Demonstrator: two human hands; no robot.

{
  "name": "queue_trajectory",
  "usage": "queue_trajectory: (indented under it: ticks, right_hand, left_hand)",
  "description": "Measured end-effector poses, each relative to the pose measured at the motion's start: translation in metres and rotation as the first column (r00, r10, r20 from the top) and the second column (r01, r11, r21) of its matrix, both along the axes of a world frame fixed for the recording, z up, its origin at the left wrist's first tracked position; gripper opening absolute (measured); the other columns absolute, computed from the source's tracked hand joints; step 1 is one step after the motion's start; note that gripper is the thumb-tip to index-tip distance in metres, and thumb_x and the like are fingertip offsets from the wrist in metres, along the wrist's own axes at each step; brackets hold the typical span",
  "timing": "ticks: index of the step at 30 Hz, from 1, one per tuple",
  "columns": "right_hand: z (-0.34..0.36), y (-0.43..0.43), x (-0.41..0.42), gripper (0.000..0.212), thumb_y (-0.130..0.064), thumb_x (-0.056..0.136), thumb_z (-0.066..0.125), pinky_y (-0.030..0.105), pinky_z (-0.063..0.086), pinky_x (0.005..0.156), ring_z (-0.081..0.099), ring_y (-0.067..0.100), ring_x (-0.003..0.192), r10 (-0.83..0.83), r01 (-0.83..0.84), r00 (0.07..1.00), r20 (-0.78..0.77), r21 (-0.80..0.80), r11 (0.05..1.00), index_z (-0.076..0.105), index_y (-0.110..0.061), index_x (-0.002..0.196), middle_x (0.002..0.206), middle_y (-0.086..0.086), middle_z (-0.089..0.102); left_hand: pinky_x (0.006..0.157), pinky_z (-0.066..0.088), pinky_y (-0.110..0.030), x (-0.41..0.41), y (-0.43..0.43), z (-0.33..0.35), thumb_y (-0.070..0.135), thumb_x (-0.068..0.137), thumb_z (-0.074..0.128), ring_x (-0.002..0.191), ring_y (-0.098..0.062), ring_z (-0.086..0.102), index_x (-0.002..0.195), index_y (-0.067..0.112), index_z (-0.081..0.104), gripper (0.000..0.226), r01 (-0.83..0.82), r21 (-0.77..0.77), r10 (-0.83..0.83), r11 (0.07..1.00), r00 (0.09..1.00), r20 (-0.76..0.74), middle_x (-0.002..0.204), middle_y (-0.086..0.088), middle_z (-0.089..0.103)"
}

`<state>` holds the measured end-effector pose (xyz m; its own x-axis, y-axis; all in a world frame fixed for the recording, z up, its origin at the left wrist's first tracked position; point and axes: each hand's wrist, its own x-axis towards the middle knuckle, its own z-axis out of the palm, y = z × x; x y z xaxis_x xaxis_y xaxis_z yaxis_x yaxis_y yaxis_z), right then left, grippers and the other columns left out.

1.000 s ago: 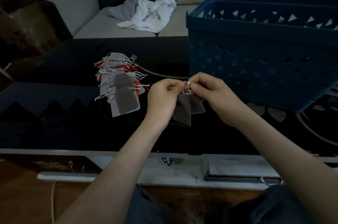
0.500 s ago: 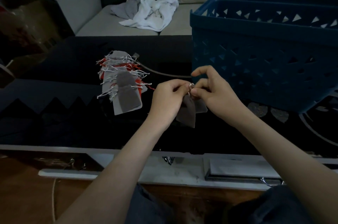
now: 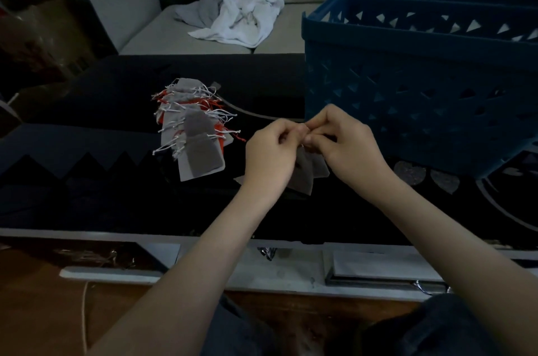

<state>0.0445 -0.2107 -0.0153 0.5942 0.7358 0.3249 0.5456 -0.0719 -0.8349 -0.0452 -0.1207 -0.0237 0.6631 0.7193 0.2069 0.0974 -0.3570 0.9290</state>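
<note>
Left hand [image 3: 269, 152] and right hand [image 3: 346, 146] both pinch the pouch [image 3: 305, 178] top, above the bench [image 3: 116, 198] by the basket [image 3: 407, 93]. Your right forefinger has curled back down, so the drawstring seems nearly tight.

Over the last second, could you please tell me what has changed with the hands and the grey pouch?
The right hand has curled its forefinger, raised half a second ago, back down onto the top of the grey pouch. The left hand still pinches that top, and the pouch hangs below as before. The pile of pouches and the blue basket have not moved.
</note>
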Motion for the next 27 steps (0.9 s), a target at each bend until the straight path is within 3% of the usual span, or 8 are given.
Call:
queue_trajectory:
  ticks: [2,5,9,13,17,22,27]
  right_hand:
    - [0.0,0.0,-0.001,0.007,-0.004,0.087,0.062,0.008,0.046,0.067,0.064,-0.004,0.074,-0.015,0.014,1.0,0.008,0.028,1.0,0.061,-0.01,0.087,0.077,-0.008,0.069]
    - [0.003,-0.001,-0.003,0.004,-0.009,0.089,0.062,0.008,0.046,0.067,0.064,-0.003,0.075,-0.017,0.016,1.0,0.016,0.043,0.999,0.063,-0.011,0.085,0.078,-0.008,0.068]
    - [0.004,0.0,-0.002,0.009,-0.021,0.092,0.058,0.018,0.048,0.065,0.061,0.004,0.069,-0.055,0.055,0.998,-0.026,0.015,0.998,0.062,-0.018,0.085,0.074,-0.004,0.066]
    - [0.005,0.001,0.001,0.007,-0.018,0.091,0.059,0.011,0.043,0.061,0.057,0.0,0.067,-0.051,0.052,0.999,0.015,-0.054,0.997,0.059,-0.019,0.085,0.071,-0.007,0.062]
    - [0.007,-0.001,0.006,0.01,-0.013,0.093,0.055,0.008,0.04,0.06,0.052,-0.004,0.064,-0.008,0.019,0.997,0.08,-0.136,0.99,0.056,-0.018,0.085,0.07,-0.009,0.057]
    - [0.007,-0.002,0.007,0.015,-0.004,0.094,0.049,0.013,0.038,0.061,0.047,-0.001,0.064,0.0,0.013,0.995,0.098,-0.127,0.992,0.052,-0.015,0.084,0.072,-0.005,0.054]
    - [0.009,0.0,0.007,0.006,-0.021,0.092,0.059,0.023,0.047,0.07,0.059,0.009,0.073,-0.03,0.02,0.996,-0.087,-0.112,0.993,0.056,-0.016,0.09,0.078,0.003,0.063]
  left_hand:
    - [0.076,0.051,-0.032,0.001,0.002,0.001,0.018,0.094,0.056,0.081,-0.017,0.066,0.081,0.019,0.071,0.02,0.008,-0.185,0.0,0.983,0.999,0.044,0.08,-0.003,0.07]
    - [0.07,0.051,-0.024,0.002,0.003,0.003,0.013,0.094,0.055,0.076,-0.01,0.065,0.079,0.019,0.071,0.023,0.027,-0.313,-0.004,0.949,0.997,0.075,0.076,0.0,0.07]
    - [0.072,0.052,-0.022,0.0,0.003,0.004,0.012,0.094,0.055,0.078,-0.008,0.066,0.085,0.016,0.073,0.02,0.038,-0.279,-0.021,0.96,0.998,0.063,0.081,0.0,0.072]
    - [0.078,0.053,-0.027,-0.001,0.005,0.001,0.018,0.095,0.056,0.086,-0.008,0.066,0.094,0.017,0.074,0.018,0.045,-0.218,-0.048,0.975,0.999,-0.011,0.087,0.002,0.072]
    - [0.067,0.05,-0.014,-0.002,0.004,0.004,0.018,0.094,0.057,0.079,-0.003,0.065,0.092,0.017,0.074,0.017,0.066,-0.237,-0.068,0.969,0.998,0.001,0.086,0.0,0.072]
    - [0.062,0.048,-0.012,-0.001,0.003,0.005,0.016,0.094,0.057,0.074,-0.002,0.064,0.087,0.018,0.071,0.015,0.147,-0.315,-0.151,0.938,0.988,0.011,0.083,0.001,0.07]
    - [0.058,0.047,-0.012,-0.001,0.005,0.005,0.015,0.093,0.058,0.069,-0.001,0.063,0.086,0.015,0.072,0.015,0.114,-0.285,-0.117,0.952,0.993,0.007,0.079,0.0,0.07]
